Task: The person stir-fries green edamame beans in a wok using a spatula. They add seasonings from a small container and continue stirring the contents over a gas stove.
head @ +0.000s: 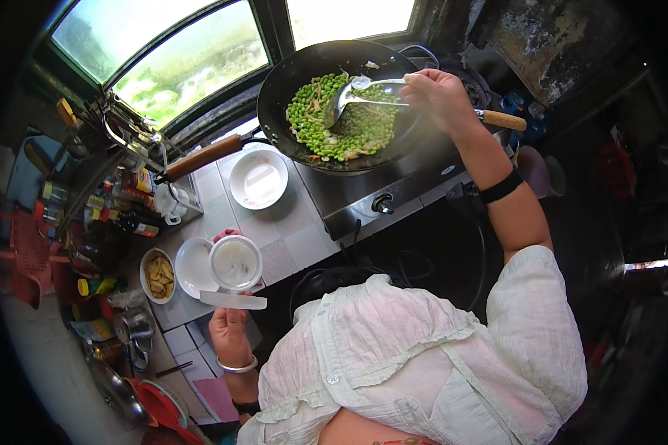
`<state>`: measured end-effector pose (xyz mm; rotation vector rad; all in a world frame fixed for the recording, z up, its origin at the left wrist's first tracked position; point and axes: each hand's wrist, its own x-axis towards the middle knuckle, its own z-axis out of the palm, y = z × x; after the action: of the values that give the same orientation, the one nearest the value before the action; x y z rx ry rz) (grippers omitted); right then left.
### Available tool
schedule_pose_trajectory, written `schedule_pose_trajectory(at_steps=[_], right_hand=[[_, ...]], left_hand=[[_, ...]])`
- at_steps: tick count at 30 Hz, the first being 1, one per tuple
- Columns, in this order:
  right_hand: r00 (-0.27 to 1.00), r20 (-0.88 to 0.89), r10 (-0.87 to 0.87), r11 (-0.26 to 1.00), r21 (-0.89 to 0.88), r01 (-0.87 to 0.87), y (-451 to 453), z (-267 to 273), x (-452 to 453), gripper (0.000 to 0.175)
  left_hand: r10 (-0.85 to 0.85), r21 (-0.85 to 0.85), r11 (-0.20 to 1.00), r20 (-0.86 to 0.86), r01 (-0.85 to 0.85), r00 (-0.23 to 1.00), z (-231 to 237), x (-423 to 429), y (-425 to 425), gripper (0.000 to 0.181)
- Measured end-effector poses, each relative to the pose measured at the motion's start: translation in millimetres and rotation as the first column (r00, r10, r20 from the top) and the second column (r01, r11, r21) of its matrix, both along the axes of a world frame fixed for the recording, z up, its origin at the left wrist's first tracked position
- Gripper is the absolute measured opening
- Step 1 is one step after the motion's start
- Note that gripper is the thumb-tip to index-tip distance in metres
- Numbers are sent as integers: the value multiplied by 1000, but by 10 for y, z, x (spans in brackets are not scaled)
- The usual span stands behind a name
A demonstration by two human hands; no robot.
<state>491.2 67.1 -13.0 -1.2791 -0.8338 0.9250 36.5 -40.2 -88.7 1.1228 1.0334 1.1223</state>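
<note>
A black wok on the gas stove holds green beans, shelled, mixed with pale shreds. Over its right side, my right hand grips the handles of a metal ladle and a small clear spoon; the ladle's bowl rests among the beans. At the lower left, my left hand holds a round clear tub with pale contents, and its white lid. The fingers under the tub are partly hidden. A white bowl stands left of the stove, near the wok's wooden handle.
Another white bowl and a bowl of sliced pale food stand at the left. Bottles, a utensil rack and a metal pot crowd that side. The stove knob sticks out in front.
</note>
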Motion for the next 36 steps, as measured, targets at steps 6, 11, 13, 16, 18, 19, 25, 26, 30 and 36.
schedule_pose_trajectory(at_steps=[6,11,13,16,18,19,25,26,30,36], right_hand=[[994,106,-37,999,-7,38,-89,-16,39,12],[990,133,-38,998,51,32,-153,-48,63,11],[989,143,-37,998,57,29,-178,-55,77,11],[981,189,-44,998,52,35,-209,-70,87,12],[977,205,-62,998,33,56,-220,-84,83,12],[980,194,-52,998,39,45,-227,-88,80,12],[997,76,-10,1000,14,9,-317,39,5,13],[999,3,41,999,-12,-41,-347,77,-60,13],[900,-6,436,900,-18,-436,-529,252,-592,12],[388,735,557,758,-259,-598,-658,498,-1476,46]], left_hand=[[-31,-6,999,-12,31,999,0,51,23,33],[-85,14,996,-21,85,996,37,118,48,32],[-78,0,997,-23,78,997,43,149,41,32],[-102,9,995,-26,102,994,58,176,40,32],[-121,8,993,-27,121,992,69,191,53,32],[-124,1,992,-29,124,992,73,195,52,32],[-112,-22,994,-52,111,992,94,259,51,29],[-81,-34,996,-39,80,996,83,289,59,29],[-309,40,946,-185,321,933,72,380,300,29],[-423,-123,875,275,468,863,278,511,339,30]])
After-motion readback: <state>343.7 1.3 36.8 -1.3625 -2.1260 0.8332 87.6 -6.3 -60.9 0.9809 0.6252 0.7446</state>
